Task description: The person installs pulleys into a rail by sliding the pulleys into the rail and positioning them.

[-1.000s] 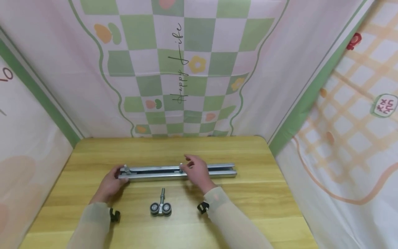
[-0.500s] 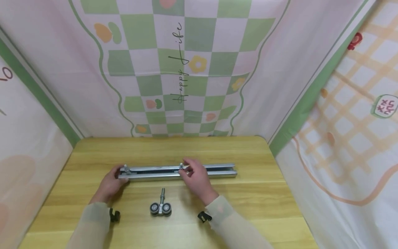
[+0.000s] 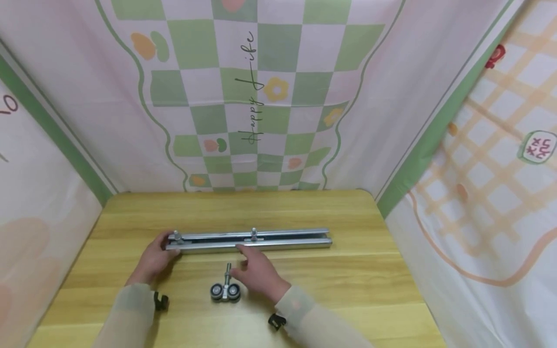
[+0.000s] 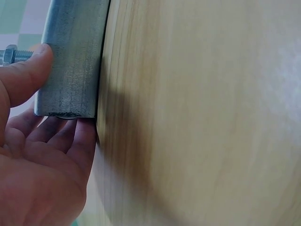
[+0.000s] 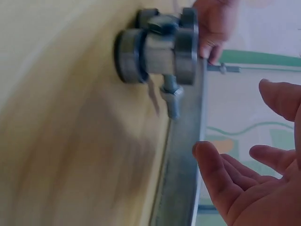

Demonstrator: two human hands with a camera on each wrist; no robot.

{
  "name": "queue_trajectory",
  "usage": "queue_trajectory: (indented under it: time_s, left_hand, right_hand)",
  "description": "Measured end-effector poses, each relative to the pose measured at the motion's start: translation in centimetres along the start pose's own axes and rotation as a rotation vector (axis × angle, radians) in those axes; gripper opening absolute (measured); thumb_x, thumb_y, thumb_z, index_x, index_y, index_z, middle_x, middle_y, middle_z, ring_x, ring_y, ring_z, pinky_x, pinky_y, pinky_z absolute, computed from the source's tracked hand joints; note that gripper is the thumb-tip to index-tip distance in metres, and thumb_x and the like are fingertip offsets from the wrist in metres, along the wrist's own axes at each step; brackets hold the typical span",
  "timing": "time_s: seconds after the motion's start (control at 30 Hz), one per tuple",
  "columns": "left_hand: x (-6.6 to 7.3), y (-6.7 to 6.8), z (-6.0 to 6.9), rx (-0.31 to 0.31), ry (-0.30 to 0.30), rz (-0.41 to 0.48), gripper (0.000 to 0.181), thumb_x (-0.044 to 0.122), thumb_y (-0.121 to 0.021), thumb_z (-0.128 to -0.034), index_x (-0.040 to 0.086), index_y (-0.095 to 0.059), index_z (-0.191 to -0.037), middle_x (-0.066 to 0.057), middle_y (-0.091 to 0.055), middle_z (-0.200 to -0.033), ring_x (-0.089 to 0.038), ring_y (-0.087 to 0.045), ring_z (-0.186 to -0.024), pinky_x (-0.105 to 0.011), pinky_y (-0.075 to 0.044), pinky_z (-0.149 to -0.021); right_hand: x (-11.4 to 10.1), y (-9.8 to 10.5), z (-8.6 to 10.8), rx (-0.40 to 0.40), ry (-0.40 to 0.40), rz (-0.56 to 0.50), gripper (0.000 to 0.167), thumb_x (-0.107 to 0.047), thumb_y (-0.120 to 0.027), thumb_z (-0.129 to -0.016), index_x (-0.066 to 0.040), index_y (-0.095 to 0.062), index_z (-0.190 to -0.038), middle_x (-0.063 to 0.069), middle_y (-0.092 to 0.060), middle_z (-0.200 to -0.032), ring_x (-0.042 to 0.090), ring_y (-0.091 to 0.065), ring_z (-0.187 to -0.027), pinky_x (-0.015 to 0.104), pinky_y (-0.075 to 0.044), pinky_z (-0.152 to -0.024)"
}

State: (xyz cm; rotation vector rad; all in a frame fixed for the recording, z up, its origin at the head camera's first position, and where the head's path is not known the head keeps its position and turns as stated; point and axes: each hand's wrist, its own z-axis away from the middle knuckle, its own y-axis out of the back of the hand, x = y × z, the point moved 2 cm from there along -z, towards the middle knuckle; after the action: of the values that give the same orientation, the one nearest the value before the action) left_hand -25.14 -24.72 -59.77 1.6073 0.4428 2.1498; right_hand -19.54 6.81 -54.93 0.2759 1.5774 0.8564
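A silver metal rail (image 3: 296,243) with a slot along its top lies across the table. My left hand (image 3: 152,258) grips its left end; in the left wrist view the thumb presses the side of the rail (image 4: 73,70) and the fingers curl at the end. An upright bolt (image 3: 176,236) rises from the slot beside that hand, and a second bolt (image 3: 254,234) stands near the middle. In front of the rail lies a loose trolley roller (image 3: 225,291) with black-rimmed wheels and a threaded stem. My right hand (image 3: 262,276), fingers spread and holding nothing, is just right of that stem.
The wooden table (image 3: 348,299) has rounded back corners. Behind it hangs a green-and-white checked cloth (image 3: 278,125), with more printed cloth (image 3: 491,203) along the right side and the left. Black camera mounts (image 3: 160,301) sit at both wrists.
My right hand has left the bolt at the middle of the rail and come forward and left to the loose trolley roller. The left hand stays on the rail's end.
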Motion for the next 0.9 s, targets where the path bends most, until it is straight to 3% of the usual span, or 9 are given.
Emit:
queue_trajectory:
  time_s: [0.4,0.5,0.73,0.9]
  left_hand:
    - [0.1,-0.2,0.0,0.0,-0.003,0.005,0.074,0.018,-0.067,-0.0928,0.009,-0.029,-0.156,-0.028,-0.025,-0.157,-0.051,-0.019,-0.142,-0.07,-0.015,-0.11]
    - [0.1,-0.2,0.1,-0.003,-0.001,0.009,0.075,0.019,-0.068,-0.0925,0.009,-0.029,-0.156,-0.028,-0.025,-0.157,-0.051,-0.019,-0.142,-0.07,-0.015,-0.11]
    - [0.0,-0.2,0.0,0.001,-0.003,-0.005,0.077,0.019,-0.068,-0.0924,0.009,-0.027,-0.156,-0.028,-0.025,-0.157,-0.051,-0.02,-0.142,-0.069,-0.015,-0.11]
    - [0.0,-0.2,-0.1,0.002,-0.005,0.0,0.076,0.02,-0.068,-0.0924,0.008,-0.027,-0.156,-0.028,-0.024,-0.157,-0.051,-0.019,-0.142,-0.069,-0.015,-0.111]
  right_hand:
    - [0.6,-1.9,-0.4,-0.017,-0.003,0.085,0.073,-0.036,-0.075,-0.088,-0.005,-0.045,-0.148,0.014,-0.055,-0.139,0.029,-0.057,-0.12,0.045,-0.045,-0.104]
    - [0.8,-2.2,-0.5,-0.02,-0.01,0.088,0.071,-0.035,-0.075,-0.088,-0.005,-0.046,-0.147,0.014,-0.057,-0.136,0.026,-0.06,-0.112,0.044,-0.048,-0.1]
    - [0.7,-2.6,-0.4,-0.073,-0.108,-0.057,0.065,-0.028,-0.075,-0.089,-0.002,-0.049,-0.142,0.017,-0.064,-0.127,0.032,-0.061,-0.113,0.046,-0.049,-0.098]
    - [0.9,-3.1,-0.6,-0.071,-0.164,-0.104,0.061,-0.027,-0.077,-0.086,-0.001,-0.054,-0.135,0.017,-0.067,-0.12,0.033,-0.063,-0.108,0.048,-0.051,-0.095]
